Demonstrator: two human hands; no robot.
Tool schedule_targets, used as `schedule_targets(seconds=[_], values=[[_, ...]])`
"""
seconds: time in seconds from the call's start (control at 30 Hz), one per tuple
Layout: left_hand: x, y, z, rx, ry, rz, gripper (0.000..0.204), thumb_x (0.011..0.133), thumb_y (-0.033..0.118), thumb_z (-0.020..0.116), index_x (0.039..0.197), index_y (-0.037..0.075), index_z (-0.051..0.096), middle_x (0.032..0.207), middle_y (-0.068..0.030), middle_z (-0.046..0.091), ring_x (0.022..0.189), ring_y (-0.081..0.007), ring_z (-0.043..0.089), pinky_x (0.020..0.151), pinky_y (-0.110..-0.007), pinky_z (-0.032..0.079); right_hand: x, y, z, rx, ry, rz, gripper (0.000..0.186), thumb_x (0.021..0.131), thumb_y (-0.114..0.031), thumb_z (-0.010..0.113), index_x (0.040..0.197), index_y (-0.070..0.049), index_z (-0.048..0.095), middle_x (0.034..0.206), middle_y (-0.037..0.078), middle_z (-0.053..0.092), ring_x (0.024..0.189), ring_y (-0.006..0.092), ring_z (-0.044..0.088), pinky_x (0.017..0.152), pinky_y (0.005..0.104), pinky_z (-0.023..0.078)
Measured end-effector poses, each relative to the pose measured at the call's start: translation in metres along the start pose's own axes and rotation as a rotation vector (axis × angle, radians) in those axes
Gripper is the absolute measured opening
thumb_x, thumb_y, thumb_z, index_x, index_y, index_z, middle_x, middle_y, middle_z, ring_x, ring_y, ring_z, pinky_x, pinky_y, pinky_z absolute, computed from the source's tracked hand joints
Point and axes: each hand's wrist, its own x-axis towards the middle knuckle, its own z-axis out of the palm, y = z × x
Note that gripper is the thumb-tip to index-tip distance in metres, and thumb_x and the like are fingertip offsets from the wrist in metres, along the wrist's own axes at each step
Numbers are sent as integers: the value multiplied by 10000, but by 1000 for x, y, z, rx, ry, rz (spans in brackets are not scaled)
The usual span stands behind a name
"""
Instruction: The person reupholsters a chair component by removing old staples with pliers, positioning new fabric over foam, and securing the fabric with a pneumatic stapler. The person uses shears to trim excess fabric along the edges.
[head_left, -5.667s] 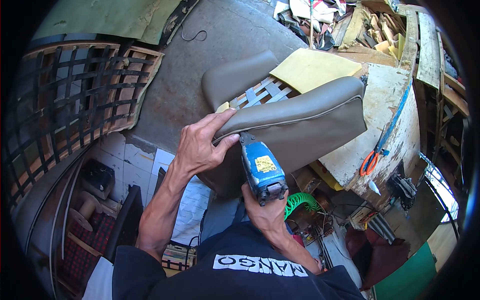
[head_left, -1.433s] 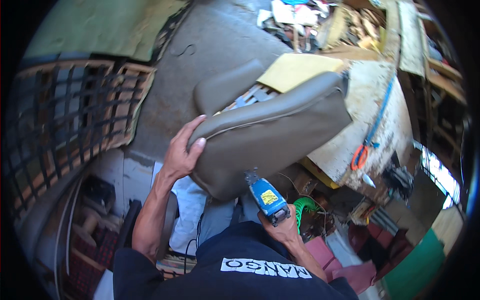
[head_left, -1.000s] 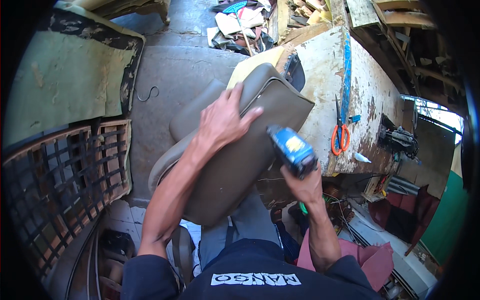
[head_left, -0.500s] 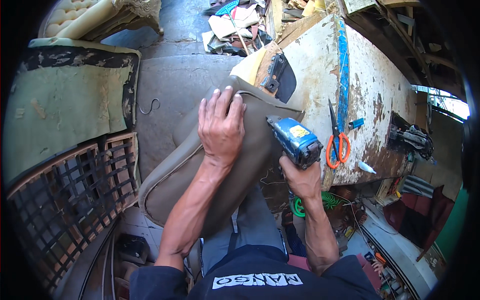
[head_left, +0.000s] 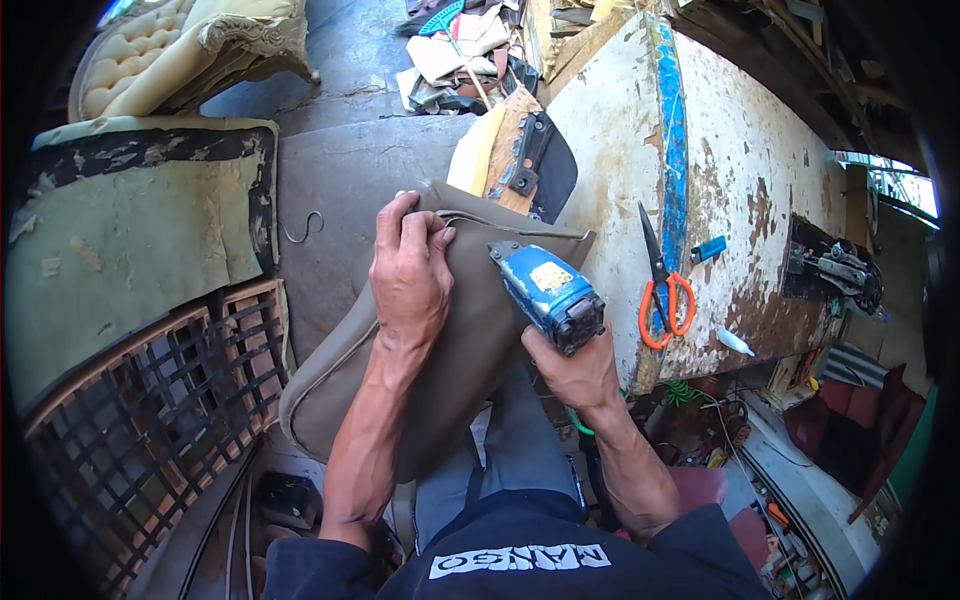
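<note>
A grey-brown upholstered seat cushion (head_left: pixel 470 340) rests on my lap, leaning against the worn white workbench (head_left: pixel 740 200). My left hand (head_left: pixel 408 270) lies on its top edge, fingers curled over the seam and pressing the cover down. My right hand (head_left: pixel 572 372) grips a blue staple gun (head_left: pixel 545 292), whose nose points at the cushion's upper edge just right of my left hand. The hose of the gun is hidden behind my right arm.
Orange-handled scissors (head_left: pixel 660 290) and a small blue object (head_left: pixel 708 248) lie on the bench. A wooden lattice frame (head_left: pixel 150 420) and a green-grey foam panel (head_left: pixel 130 240) lie on the left. A cream tufted seat (head_left: pixel 170 60) stands at the far left, scraps (head_left: pixel 460 50) beyond.
The cushion has been turned from lying crosswise to standing lengthwise on my lap. My left hand moved up to its top edge, and the staple gun came up beside it.
</note>
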Motion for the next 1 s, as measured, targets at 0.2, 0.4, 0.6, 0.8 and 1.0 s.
schedule_targets(seconds=[0.2,0.4,0.6,0.8,1.0], values=[[3,10,0,27,31,-125,113,880,63,755,935,48,658,1037,-121,693,892,-312,723,717,-411,585,5,-32,5,98,-61,61,247,784,-171,789,851,39,680,758,199,725,709,353,741,684,431,567],[1,6,-8,-129,-23,-153,139,854,97,799,950,72,700,1090,-104,682,1013,-296,705,816,-411,572,8,-43,2,-14,-59,161,200,812,-143,737,857,42,674,722,162,711,663,273,727,665,411,551],[4,8,-9,-194,-57,-277,176,841,101,810,977,65,704,1143,-117,671,1066,-300,681,863,-415,559,14,-55,7,183,-76,274,162,835,-128,681,882,26,672,677,75,658,603,157,642,600,366,513],[6,2,-10,-214,-76,-311,148,871,78,771,980,33,681,1199,-171,666,1123,-346,665,941,-440,528,20,-73,20,310,-148,423,303,886,-11,595,1181,41,644,653,5,566,512,76,513,495,260,427],[9,-4,-13,-284,-132,-256,176,885,105,765,1003,44,650,1322,-217,637,1167,-407,658,919,-485,538,20,-87,30,434,-70,545,309,879,3,605,1185,35,632,662,4,556,516,79,510,487,261,434]])
